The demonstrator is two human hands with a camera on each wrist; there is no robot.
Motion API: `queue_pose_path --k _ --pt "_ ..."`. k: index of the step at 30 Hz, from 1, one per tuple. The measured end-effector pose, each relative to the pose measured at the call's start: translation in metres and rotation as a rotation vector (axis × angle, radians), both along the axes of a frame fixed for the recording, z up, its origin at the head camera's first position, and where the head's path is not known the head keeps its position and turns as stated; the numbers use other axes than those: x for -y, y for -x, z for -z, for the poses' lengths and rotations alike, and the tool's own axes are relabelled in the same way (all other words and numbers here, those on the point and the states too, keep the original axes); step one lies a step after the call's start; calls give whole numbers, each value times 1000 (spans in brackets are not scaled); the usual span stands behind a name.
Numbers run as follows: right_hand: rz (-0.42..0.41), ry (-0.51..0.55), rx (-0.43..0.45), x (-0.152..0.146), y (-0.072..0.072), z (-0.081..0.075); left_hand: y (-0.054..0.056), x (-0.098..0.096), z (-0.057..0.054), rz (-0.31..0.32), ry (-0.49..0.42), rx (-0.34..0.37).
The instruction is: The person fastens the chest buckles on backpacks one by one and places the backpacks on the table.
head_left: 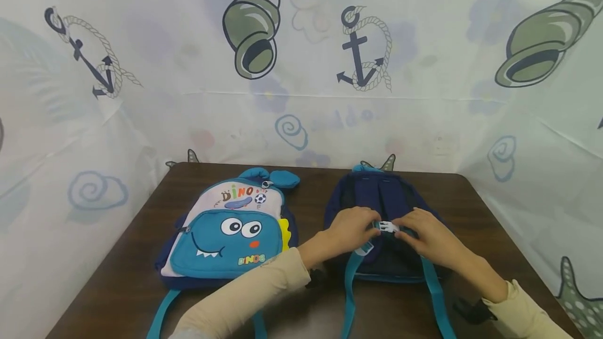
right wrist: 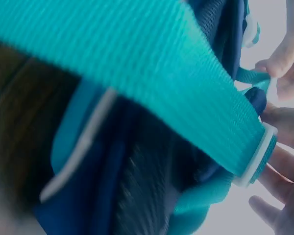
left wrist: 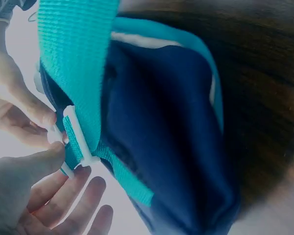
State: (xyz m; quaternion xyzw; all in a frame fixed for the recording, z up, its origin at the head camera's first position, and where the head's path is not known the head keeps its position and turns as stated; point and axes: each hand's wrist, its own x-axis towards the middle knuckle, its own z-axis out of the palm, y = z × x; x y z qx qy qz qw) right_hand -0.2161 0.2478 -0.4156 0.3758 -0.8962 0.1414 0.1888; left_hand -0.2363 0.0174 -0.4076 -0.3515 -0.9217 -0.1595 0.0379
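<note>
A navy backpack [head_left: 377, 192] lies on the table with its strap side up. Above its middle, a white side-release buckle [head_left: 387, 226] spans the gap between the two hands. My left hand [head_left: 352, 228] pinches the buckle's left end between thumb and fingertips, other fingers spread in the left wrist view. From the opposite side, my right hand [head_left: 431, 234] pinches the right end. The buckle's halves sit end to end; how deeply they are joined I cannot tell. Teal shoulder straps [head_left: 437, 297] hang toward me, with white strap sliders [left wrist: 77, 133] close to the fingers.
To the left, a second backpack [head_left: 226, 245] with a blue dinosaur face lies front up, my left forearm crossing its lower right corner. Both bags rest on a dark wooden table [head_left: 118, 286]. A white patterned curtain [head_left: 311, 67] surrounds the table at back and sides.
</note>
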Motion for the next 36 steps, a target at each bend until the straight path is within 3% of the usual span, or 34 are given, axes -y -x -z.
queue_pose_path --k 7,17,23,29,36 --pt "21 -30 21 -11 -4 -25 2 11 -11 0 -81 -2" --pt "58 -53 112 -17 -7 -57 2 24 -35 13 -193 7" --pt "15 -64 83 -14 -4 -64 6 25 -41 29 -206 3" --pt "21 -85 114 -11 3 -80 15 24 -48 47 -213 1" --pt "8 -122 82 -14 1 -88 14 18 -59 70 -186 -2"
